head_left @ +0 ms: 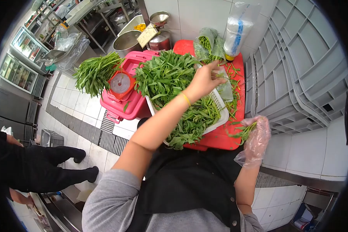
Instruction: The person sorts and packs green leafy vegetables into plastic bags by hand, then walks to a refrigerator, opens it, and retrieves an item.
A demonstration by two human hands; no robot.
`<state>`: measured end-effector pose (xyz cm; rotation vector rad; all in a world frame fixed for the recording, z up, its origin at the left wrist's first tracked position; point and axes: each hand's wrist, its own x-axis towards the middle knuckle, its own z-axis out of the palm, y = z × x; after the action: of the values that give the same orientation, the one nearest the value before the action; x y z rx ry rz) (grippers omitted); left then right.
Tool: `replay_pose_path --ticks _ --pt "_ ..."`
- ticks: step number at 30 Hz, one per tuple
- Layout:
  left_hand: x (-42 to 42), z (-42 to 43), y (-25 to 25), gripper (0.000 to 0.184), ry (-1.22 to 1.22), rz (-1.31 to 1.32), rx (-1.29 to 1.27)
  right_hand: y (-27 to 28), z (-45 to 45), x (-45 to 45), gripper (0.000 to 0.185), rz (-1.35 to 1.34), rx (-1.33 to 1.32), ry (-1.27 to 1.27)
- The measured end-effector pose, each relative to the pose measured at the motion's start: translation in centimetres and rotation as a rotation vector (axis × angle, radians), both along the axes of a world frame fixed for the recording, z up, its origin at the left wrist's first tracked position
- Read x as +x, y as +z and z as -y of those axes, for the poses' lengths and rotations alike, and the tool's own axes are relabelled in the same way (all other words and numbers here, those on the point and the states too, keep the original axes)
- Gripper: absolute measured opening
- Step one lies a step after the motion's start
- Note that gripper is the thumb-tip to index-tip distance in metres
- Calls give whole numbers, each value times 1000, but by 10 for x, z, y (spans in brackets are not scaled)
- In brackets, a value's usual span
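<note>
My left hand, bare with a yellow band at the wrist, hovers over the far right edge of a white basket. Its fingers are bent and apart, with nothing visible in them. Clear plastic lies just beside its fingertips; whether they touch is unclear. Leafy greens with long stems fill the basket. My right hand, in a clear plastic glove, is closed around a small bunch of leafy greens near the red lid's right front corner.
Under the basket is a red lid with scattered stem pieces. A pink container carries an orange-red scale and a greens bundle. Bagged greens and a plastic-bag roll stand behind. Grey crates rise right. Another person stands left.
</note>
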<state>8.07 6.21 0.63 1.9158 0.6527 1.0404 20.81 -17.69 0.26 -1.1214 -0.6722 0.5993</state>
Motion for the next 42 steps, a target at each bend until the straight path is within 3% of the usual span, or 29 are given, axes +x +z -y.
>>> replay_pose_path --ticks 2,5,7,9,10,12,16,18,22,25,29,34,40,42 --pt "-17 -21 -5 42 -20 -443 185 3 8 7 20 -127 51 -29" --pt "-46 -28 -11 21 -208 -868 -51 -7 30 24 29 -183 43 -111" --pt "-67 -26 -53 12 -154 -954 164 -23 39 36 30 -65 -58 -173" --pt "-92 -28 -101 10 -141 -984 227 -27 36 37 28 -150 -79 -214" --pt "-100 -18 -97 11 -112 -1030 122 -22 34 33 25 -154 -144 -216" --pt "-111 -3 -93 12 -49 -1093 183 -17 28 27 15 -134 -213 -201" --pt "-134 -6 -78 15 -314 -916 15 -11 17 20 9 -72 -227 -194" --pt "-144 -5 -54 17 -194 -898 180 -11 12 19 9 -83 -239 -201" --pt "-155 -11 -24 13 -274 -873 167 -13 7 12 8 -99 -294 -167" --pt "-137 -5 -59 11 -113 -773 313 -15 2 2 8 -82 -278 -139" --pt "-139 -7 -118 19 -131 -1048 141 -2 5 -11 4 -94 -289 -107" --pt "-159 -21 -67 17 -91 -1009 146 -6 25 4 5 18 -341 -101" --pt "-193 -21 28 16 58 -497 46 -11 14 -6 6 -21 -333 -131" --pt "-192 -9 41 18 74 -228 -176 -5 3 -19 8 5 -383 -75"
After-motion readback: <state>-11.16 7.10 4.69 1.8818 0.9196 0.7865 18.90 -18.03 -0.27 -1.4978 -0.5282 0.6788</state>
